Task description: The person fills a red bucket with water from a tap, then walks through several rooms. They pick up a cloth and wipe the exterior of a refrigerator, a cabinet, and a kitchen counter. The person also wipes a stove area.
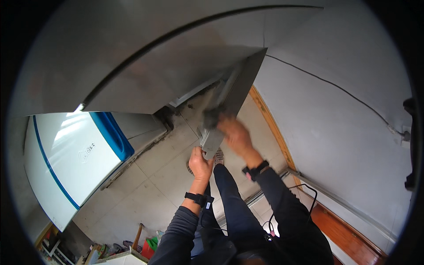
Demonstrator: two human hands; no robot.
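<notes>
A grey metal appliance door (245,86), apparently a refrigerator's, stands swung out with its narrow edge towards me. My left hand (200,164) grips the near corner of this door, thumb and fingers on either side of it. Motion blurs my right hand (237,135), which has a dark object (213,117) at its fingers, pressed to or close against the door's edge; it could be a cloth or a scrubber, and I cannot tell which. Pale ridged strips (205,135) run along the door's inner side.
A white Midea chest freezer (86,145) with blue trim stands at left. Dark grime marks the tiled floor (159,169) along the appliance base. A power cord (328,81) crosses the white wall at right. Clutter (132,246) lies behind me, near a floor track (255,198).
</notes>
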